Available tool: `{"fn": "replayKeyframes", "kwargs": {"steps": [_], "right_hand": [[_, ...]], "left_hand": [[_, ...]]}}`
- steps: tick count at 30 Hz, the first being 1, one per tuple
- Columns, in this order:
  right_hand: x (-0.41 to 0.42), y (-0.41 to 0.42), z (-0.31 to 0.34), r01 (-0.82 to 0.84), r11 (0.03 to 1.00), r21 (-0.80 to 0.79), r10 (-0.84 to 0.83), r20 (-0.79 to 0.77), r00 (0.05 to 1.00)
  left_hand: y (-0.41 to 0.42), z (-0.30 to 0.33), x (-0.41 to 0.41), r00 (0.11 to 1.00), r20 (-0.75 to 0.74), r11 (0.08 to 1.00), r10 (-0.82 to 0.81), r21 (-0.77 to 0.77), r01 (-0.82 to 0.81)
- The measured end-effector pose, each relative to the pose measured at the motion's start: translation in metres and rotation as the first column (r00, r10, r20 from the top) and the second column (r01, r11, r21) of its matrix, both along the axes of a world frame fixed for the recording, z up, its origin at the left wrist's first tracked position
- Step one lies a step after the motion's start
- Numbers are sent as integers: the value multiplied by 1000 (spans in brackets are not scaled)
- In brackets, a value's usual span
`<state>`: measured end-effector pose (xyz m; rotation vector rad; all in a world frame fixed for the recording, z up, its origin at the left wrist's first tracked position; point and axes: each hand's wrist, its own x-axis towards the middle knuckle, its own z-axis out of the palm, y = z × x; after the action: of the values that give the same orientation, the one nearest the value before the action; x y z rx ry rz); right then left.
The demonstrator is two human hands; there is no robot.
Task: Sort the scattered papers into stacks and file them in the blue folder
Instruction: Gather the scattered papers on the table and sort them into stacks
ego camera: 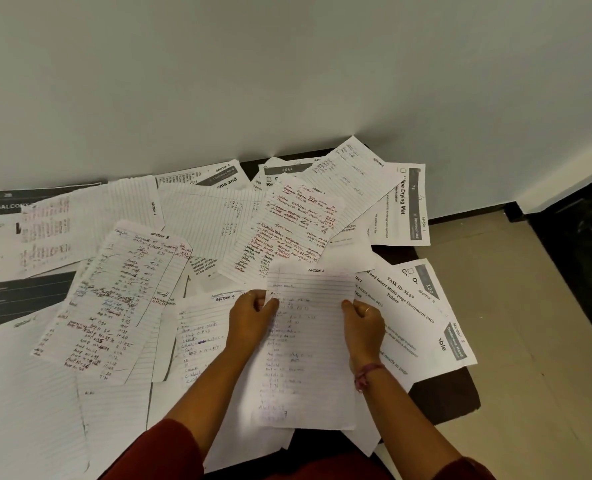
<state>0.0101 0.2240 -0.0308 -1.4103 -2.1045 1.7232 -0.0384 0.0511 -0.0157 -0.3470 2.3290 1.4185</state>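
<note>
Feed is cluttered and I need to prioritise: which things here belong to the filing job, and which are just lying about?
Job:
- lined sheet held by left hand and right hand
- scattered papers covering the dark table

Lying about:
- pink wrist thread
- tiled floor
- wall

No blue folder in view.

Left hand (pixel 253 315) and right hand (pixel 362 322) grip a lined sheet (pixel 308 358) above scattered papers (pixel 114 299).

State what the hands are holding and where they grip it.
Both hands hold one lined handwritten sheet. The left hand pinches its left edge near the top; the right hand pinches its right edge at the same height.
</note>
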Motion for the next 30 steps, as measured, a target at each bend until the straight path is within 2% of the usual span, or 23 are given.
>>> {"fn": "replayKeyframes", "kwargs": {"steps": [7,11,18,24,30], "right_hand": [[0,-1,-1,-20,1000,10,20,-6,1000],[3,-1,3,-74,997,24,75,-53,996],[6,-2,6,-103,995,-12,101,-95,990],[14,0,13,-234,954,-188,213,-126,969],[29,7,7,-303,899,-315,251,-196,948]], "left_hand": [[3,0,6,996,83,984,24,174,-38],[1,1,9,988,126,955,88,271,-119],[1,12,13,976,151,930,154,313,-195],[1,19,21,968,149,901,204,357,-245],[1,25,35,933,161,867,321,345,-358]]}}
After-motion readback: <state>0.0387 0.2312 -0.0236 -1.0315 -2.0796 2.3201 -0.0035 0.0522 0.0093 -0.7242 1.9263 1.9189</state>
